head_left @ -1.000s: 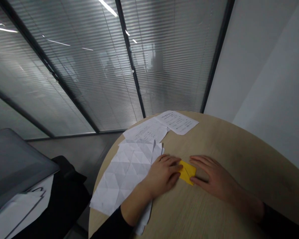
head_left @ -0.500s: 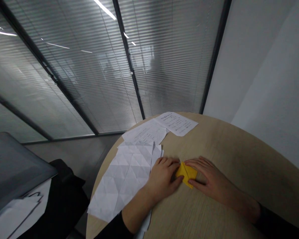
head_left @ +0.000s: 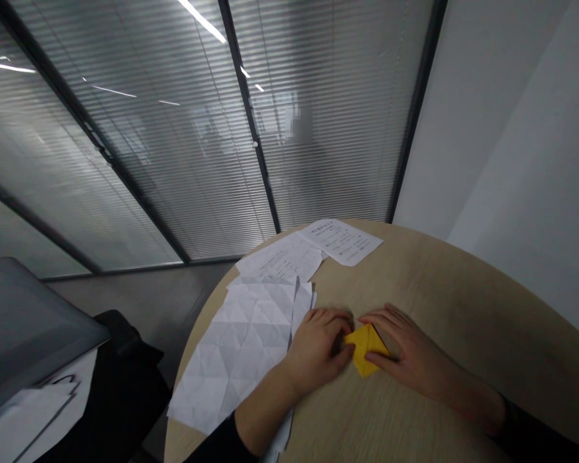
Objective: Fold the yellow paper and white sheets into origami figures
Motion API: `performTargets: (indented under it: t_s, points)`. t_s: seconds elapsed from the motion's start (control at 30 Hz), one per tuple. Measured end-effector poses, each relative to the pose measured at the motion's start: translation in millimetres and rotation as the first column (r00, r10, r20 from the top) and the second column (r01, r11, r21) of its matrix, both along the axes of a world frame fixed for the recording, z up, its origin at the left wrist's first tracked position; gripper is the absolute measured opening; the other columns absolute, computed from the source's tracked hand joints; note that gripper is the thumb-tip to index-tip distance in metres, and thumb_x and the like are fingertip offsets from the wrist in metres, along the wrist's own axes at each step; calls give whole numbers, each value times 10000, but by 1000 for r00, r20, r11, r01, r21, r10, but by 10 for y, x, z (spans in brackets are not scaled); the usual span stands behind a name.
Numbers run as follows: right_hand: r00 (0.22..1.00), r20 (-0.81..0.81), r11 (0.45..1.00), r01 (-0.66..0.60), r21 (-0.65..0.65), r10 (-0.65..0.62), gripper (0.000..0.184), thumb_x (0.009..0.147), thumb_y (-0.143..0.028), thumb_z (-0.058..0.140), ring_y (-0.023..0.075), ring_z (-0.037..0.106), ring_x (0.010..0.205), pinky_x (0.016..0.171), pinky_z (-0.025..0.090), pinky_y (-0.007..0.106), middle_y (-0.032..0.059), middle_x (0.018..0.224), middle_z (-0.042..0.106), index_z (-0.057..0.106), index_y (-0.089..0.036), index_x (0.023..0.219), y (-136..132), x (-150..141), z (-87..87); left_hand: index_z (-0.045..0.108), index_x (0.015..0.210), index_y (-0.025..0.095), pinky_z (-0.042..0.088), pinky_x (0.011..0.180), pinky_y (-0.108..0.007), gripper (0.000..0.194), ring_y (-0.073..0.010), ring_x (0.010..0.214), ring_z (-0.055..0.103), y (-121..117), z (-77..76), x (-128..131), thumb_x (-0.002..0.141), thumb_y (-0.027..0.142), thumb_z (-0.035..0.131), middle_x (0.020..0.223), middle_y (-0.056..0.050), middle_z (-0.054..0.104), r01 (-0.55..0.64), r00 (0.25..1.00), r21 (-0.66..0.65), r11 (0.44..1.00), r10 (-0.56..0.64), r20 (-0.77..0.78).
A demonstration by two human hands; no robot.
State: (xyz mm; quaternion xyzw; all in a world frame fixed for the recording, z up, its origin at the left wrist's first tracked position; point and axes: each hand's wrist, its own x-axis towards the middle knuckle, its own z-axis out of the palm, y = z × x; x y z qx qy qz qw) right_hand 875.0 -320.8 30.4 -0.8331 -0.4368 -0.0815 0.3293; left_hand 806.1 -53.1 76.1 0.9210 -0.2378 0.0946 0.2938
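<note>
A small piece of folded yellow paper (head_left: pixel 366 350) is held between my two hands, low over the wooden table. My left hand (head_left: pixel 321 344) pinches its left corner between thumb and curled fingers. On the other side, my right hand (head_left: pixel 398 341) grips the right part, thumb at the front and fingers at the back edge. A crease runs across the yellow paper's face. Close by on the left lies a large white sheet (head_left: pixel 241 341) covered in triangular creases, and my left forearm reaches over its edge.
Printed sheets (head_left: pixel 342 243) lie at the far edge of the round wooden table (head_left: pixel 429 270). Glass panels with blinds (head_left: pixel 338 161) stand behind it, a white wall (head_left: pixel 535 161) on the right. Left of the table is a grey chair back (head_left: pixel 29 328) near black fabric and white papers.
Between my hands the yellow paper has turned and shifted slightly to the right and towards me. Its left corner now sits in my left hand's pinch.
</note>
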Motion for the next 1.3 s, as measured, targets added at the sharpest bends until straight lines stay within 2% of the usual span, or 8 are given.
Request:
performTargets:
  t_s: [0.23, 0.43, 0.57, 0.73, 0.93, 1.07, 1.2, 1.3]
  points:
    - [995, -84, 995, 57, 83, -50, 361, 1001, -157, 728, 328, 761, 1261, 1151, 628, 542, 67, 1227, 830, 753, -306, 1329, 1, -5, 53, 722, 1224, 243, 516, 1158, -513, 266, -316, 1309, 753, -5, -2, -8, 973, 212, 807, 1405, -60, 817, -5, 1000, 12, 1000, 6, -8]
    - [994, -101, 992, 41, 123, -28, 357, 1017, -145, 661, 310, 807, 1173, 1045, 682, 480, 59, 1165, 853, 765, -315, 1313, -8, -12, 38, 762, 1330, 267, 499, 1184, -526, 317, -320, 1366, 738, -16, -11, -18, 1015, 241, 773, 1485, -78, 799, 20, 1000, 0, 1000, -20, 15]
    - [995, -72, 985, 83, 150, -73, 327, 1004, -170, 709, 304, 813, 1099, 1094, 666, 517, 55, 1121, 851, 767, -305, 1297, -15, 1, -5, 784, 1147, 262, 499, 1148, -498, 174, -286, 1292, 766, -14, -46, -2, 988, 193, 774, 1394, -53, 833, 8, 1000, -83, 996, -6, 25]
    - [997, 2, 989, 82, 122, -83, 183, 977, -223, 827, 262, 791, 928, 1290, 524, 651, -13, 972, 816, 768, -309, 1127, -15, 56, -72, 790, 957, 242, 503, 1111, -515, 69, -276, 1180, 785, 0, -88, 27, 953, 173, 787, 1280, -39, 851, -80, 995, -115, 990, 85, 44]
    - [993, -16, 985, 122, 122, -120, 119, 1028, -210, 743, 235, 773, 853, 1348, 462, 670, -22, 968, 827, 751, -311, 1089, -16, 87, -132, 788, 925, 236, 498, 1127, -518, 64, -267, 1111, 761, -24, -33, -2, 970, 194, 803, 1204, -43, 841, -86, 993, -3, 996, 86, 76]
    - [993, -45, 986, 116, 117, -112, 75, 1076, -249, 709, 244, 767, 861, 1337, 466, 669, -9, 950, 823, 752, -311, 1067, -17, 81, -119, 793, 1073, 239, 485, 1166, -514, 87, -283, 1207, 748, -18, -23, -7, 995, 203, 804, 1331, -65, 822, -90, 989, 70, 993, 81, 127]
    - [991, -41, 981, 133, 142, -128, 108, 1104, -285, 669, 268, 782, 919, 1267, 540, 634, 23, 972, 831, 773, -312, 1108, -6, 71, -85, 807, 1235, 273, 484, 1095, -455, 208, -264, 1161, 741, 7, -61, 10, 1076, 165, 727, 1305, -34, 844, 41, 978, 190, 981, -79, 194]
    - [997, -42, 989, 74, 125, -69, 163, 1126, -261, 634, 254, 803, 928, 1295, 513, 643, 13, 982, 845, 786, -317, 1104, -4, 64, -70, 812, 1283, 269, 477, 1023, -439, 238, -250, 1081, 751, 13, -90, 15, 1104, 171, 689, 1231, -22, 866, 112, 971, 247, 963, -159, 177]
